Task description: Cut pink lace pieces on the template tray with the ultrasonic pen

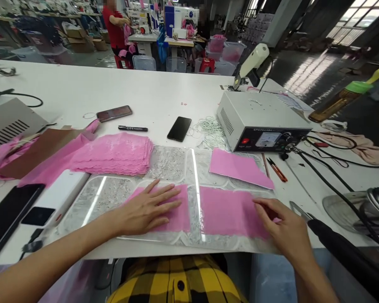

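Hands [145, 208] [282, 227] flat (fingers spread), pink lace pieces [230, 214]

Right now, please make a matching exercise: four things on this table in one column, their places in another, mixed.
1. left hand
2. right hand
3. black phone
4. pink stack

a. behind the clear sheet, left of the white box
b. flat on the left pink piece
c. on the right pink piece's right edge
d. at the clear sheet's far left corner

Pairs: 1-b, 2-c, 3-a, 4-d
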`<state>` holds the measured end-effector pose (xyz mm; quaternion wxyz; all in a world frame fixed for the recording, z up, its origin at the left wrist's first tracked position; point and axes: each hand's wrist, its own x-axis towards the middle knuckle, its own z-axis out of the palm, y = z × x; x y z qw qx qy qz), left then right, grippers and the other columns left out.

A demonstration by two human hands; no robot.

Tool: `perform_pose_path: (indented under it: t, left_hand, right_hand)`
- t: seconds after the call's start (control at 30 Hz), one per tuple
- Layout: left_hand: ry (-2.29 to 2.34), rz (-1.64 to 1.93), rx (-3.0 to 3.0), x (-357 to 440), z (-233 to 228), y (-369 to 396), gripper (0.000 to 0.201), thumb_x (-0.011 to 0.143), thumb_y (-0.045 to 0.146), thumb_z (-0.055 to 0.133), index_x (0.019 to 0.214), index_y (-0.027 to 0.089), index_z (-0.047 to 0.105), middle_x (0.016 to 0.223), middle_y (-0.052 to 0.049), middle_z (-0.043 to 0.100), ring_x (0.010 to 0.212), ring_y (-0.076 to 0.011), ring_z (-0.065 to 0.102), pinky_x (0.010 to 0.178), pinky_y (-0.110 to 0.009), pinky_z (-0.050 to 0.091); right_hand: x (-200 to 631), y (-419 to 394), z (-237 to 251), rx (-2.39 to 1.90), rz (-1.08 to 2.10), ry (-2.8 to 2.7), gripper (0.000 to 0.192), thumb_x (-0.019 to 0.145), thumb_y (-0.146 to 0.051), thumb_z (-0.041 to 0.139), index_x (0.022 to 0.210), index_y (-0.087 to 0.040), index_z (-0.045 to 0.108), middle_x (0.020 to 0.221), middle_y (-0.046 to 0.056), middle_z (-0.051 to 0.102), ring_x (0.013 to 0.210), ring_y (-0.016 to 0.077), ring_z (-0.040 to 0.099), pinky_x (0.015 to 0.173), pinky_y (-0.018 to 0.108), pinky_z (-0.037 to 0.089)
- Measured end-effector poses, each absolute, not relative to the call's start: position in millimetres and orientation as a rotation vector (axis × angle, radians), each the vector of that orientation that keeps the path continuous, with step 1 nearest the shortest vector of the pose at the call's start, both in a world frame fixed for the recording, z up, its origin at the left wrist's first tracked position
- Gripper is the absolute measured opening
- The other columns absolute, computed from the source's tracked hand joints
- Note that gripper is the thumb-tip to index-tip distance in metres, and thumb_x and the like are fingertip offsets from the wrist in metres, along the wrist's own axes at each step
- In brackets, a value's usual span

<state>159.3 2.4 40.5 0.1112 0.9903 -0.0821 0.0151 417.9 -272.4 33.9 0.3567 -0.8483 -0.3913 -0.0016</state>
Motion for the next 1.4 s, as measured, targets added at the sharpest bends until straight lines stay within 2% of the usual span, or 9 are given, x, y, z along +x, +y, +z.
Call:
perform_pose_path:
  t: [0.17,0.27,0.47,0.6,0.83,1.03,1.1,1.23,1.4]
  left_hand:
    - [-0.475,-0.012,2.787,221,41,-28,0.052,0.1,0.043,0.049,0.15,0.031,0.038,0.16,-0.006,0.027,0.149,-0.0284,0.023,0.122,-0.055,0.001]
    - [-0.544,-0.034,2.767,247,34,-35,0.052,0.1,0.047,0.047,0.149,0.032,0.039,0.159,-0.006,0.028,0.149,-0.0289,0.024,0.122,-0.057,0.0]
    - [-0.619,0.024,2.857,250,28,-24,0.055,0.1,0.048,0.047,0.151,0.034,0.032,0.158,-0.004,0.032,0.148,-0.0259,0.027,0.123,-0.051,-0.003]
    - [-0.662,0.003,2.913,249,32,-20,0.053,0.102,0.046,0.045,0.152,0.034,0.032,0.159,-0.002,0.03,0.149,-0.023,0.025,0.124,-0.045,-0.004]
    - [-0.713,-0.029,2.895,255,44,-14,0.051,0.1,0.039,0.05,0.149,0.035,0.037,0.157,0.0,0.035,0.147,-0.0203,0.03,0.125,-0.039,0.005]
    - [-0.769,0.016,2.901,271,51,-28,0.046,0.101,0.03,0.047,0.147,0.03,0.043,0.158,0.0,0.032,0.149,-0.0194,0.025,0.126,-0.038,0.0]
    - [-0.805,-0.003,2.868,287,51,-43,0.046,0.103,0.033,0.042,0.149,0.027,0.04,0.158,0.0,0.033,0.149,-0.0187,0.023,0.125,-0.038,-0.002]
    - [-0.923,-0.153,2.76,324,45,-72,0.052,0.105,0.042,0.036,0.152,0.02,0.034,0.16,-0.006,0.026,0.15,-0.0216,0.02,0.125,-0.046,-0.003]
    - [-0.988,-0.271,2.673,342,35,-78,0.051,0.105,0.044,0.033,0.152,0.024,0.034,0.16,-0.004,0.022,0.15,-0.021,0.018,0.124,-0.049,-0.004]
  right_hand:
    - [436,-308,14,-2.225,-0.355,-1.092,0.024,0.091,-0.038,0.053,0.097,-0.024,0.071,0.094,0.006,0.074,0.088,0.0205,0.069,0.083,0.037,0.056]
    - [437,-315,8,-2.179,-0.417,-1.159,0.022,0.091,-0.032,0.053,0.102,-0.024,0.071,0.101,0.006,0.074,0.097,0.021,0.069,0.09,0.042,0.056]
    - [440,-330,-1,-2.131,-0.49,-1.175,0.023,0.09,-0.02,0.056,0.109,-0.024,0.069,0.107,0.006,0.073,0.1,0.0187,0.068,0.091,0.038,0.056]
    - [441,-337,-10,-2.143,-0.484,-1.123,0.023,0.089,-0.02,0.057,0.108,-0.024,0.07,0.108,0.007,0.072,0.101,0.0196,0.068,0.091,0.037,0.057]
    - [435,-342,-12,-2.099,-0.357,-1.001,0.023,0.091,-0.019,0.055,0.108,-0.024,0.069,0.113,0.007,0.07,0.105,0.0187,0.067,0.093,0.034,0.056]
    - [433,-349,-18,-2.049,-0.372,-0.971,0.022,0.091,-0.017,0.053,0.104,-0.022,0.07,0.109,0.008,0.071,0.102,0.019,0.068,0.083,0.03,0.059]
    - [431,-352,-20,-2.051,-0.42,-0.975,0.023,0.091,-0.016,0.053,0.106,-0.023,0.069,0.108,0.007,0.071,0.102,0.0188,0.068,0.084,0.031,0.059]
    - [426,-359,-23,-2.092,-0.461,-1.051,0.033,0.09,-0.013,0.053,0.118,-0.026,0.065,0.116,0.006,0.069,0.11,0.0204,0.065,0.095,0.037,0.055]
    - [423,-366,-29,-2.121,-0.458,-1.169,0.038,0.089,-0.011,0.052,0.12,-0.028,0.065,0.122,0.005,0.067,0.115,0.0221,0.063,0.096,0.039,0.055]
